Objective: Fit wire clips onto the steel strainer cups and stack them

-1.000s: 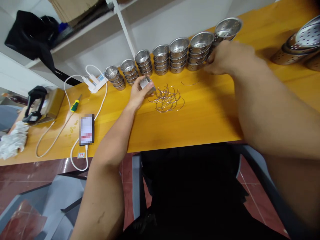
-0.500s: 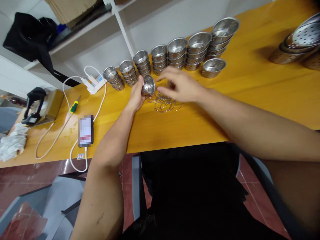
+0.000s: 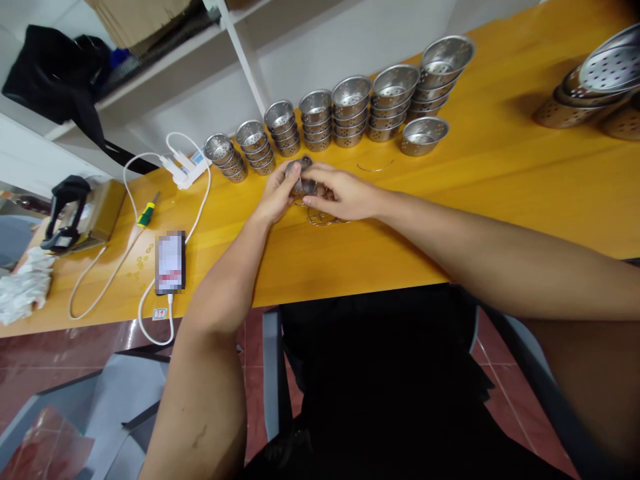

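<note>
My left hand (image 3: 281, 190) grips a small perforated metal cup (image 3: 303, 187) by its left side, thumb on top. The cup is tilted and partly covered by my fingers. From the right, my right hand (image 3: 340, 192) closes its curled fingers against the same cup; anything else between those fingers is hidden. Under my right hand lies a tangle of thin metal wire (image 3: 325, 219) on the wooden table. A single curved wire (image 3: 376, 168) rests apart from it, farther back. Behind my hands stand stacks of perforated metal cups (image 3: 317, 120) in a row, growing larger to the right.
One single oval cup (image 3: 425, 137) stands before the right-hand stacks. Larger perforated metal cups (image 3: 570, 107) are at far right. To the left are a power strip (image 3: 187, 175), white cables, a phone (image 3: 170, 263), a yellow-green screwdriver (image 3: 147, 213) and small yellow rings (image 3: 143, 260).
My right hand has moved left and down onto the cup. The cup has turned in my left hand. A single curved wire now shows right of the tangle, where my right hand was.
</note>
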`<state>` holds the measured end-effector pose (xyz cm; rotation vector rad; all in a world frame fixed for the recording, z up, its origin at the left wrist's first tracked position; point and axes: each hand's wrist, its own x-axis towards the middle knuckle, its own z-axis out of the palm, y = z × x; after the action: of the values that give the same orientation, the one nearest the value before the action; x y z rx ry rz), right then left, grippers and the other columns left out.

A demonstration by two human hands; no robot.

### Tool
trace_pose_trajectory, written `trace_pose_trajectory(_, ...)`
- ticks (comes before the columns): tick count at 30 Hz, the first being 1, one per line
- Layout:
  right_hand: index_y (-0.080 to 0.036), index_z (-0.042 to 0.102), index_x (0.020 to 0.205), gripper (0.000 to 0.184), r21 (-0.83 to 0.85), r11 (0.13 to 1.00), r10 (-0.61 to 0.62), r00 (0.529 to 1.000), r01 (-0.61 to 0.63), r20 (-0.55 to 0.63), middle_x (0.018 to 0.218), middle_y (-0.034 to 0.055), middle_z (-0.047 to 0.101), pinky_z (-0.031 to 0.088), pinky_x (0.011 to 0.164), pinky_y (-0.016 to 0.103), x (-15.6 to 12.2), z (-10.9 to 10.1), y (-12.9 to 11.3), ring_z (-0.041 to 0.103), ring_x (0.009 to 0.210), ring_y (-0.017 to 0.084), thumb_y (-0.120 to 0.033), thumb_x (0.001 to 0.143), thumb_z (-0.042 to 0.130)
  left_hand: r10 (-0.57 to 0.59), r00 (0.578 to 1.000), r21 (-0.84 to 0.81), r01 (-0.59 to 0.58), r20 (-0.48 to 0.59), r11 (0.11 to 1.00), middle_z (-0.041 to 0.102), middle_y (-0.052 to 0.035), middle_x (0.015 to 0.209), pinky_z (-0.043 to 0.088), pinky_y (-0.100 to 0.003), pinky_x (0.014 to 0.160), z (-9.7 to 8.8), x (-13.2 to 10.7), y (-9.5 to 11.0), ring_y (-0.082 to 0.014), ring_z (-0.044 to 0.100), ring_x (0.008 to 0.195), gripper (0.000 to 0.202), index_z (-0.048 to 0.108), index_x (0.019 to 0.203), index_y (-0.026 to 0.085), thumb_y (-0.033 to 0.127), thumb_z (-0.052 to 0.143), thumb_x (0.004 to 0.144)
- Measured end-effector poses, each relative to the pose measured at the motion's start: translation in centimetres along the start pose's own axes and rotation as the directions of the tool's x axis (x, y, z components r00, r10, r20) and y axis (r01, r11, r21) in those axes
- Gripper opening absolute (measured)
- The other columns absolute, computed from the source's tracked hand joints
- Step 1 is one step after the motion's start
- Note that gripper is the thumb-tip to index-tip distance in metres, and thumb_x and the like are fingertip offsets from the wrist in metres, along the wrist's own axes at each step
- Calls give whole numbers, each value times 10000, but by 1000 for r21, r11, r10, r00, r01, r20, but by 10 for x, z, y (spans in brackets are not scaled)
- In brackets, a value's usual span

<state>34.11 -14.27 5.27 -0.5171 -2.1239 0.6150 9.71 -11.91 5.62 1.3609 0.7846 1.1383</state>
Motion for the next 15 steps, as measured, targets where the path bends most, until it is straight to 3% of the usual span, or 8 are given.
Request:
trace_pose_trajectory(3, -193, 806, 1369, 408, 54, 998, 13, 1000, -14, 11, 1324, 128, 774, 645, 880, 357, 2, 0, -3, 672, 942, 205, -590, 1283, 774, -10, 1000, 18, 10, 2, 1000, 849, -41, 1135, 749, -339, 964, -1, 0, -1, -219, 887, 1140, 775, 893, 1234, 267, 956, 1033, 910)
trace_pose_trajectory(5, -201, 760, 1217, 431, 102, 994, 31, 1000, -31, -2, 1231, 91, 747, 573, 806, 326, 4, -1, -6, 611, 866, 168, -627, 1275, 799, -18, 1000, 28, 18, -5, 999, 823, -37, 1100, 750, -353, 956, -2, 0, -2, -223, 882, 1127, 769, 888, 1248, 271, 961, 1010, 932)
trace_pose_trajectory(9, -227, 650, 1063, 657, 195, 974, 121, 992, -112, -33, 970, 18, 651, 441, 710, 323, 7, -6, -9, 521, 776, 154, -835, 1267, 793, 0, 1000, 34, -1, 29, 999, 843, -46, 1131, 762, -393, 979, -4, 1, -4, -217, 865, 1074, 794, 881, 1291, 288, 997, 968, 943)
trace_pose_trajectory(15, -227, 609, 853, 928, 259, 946, 193, 981, -193, 25, 775, -18, 503, 345, 682, 336, 11, -14, -9, 429, 749, 150, -1080, 1144, 825, 112, 986, 88, -123, 125, 988, 899, -11, 1228, 685, -299, 1048, -13, 10, -13, -137, 830, 1071, 734, 926, 1303, 312, 933, 1028, 924)
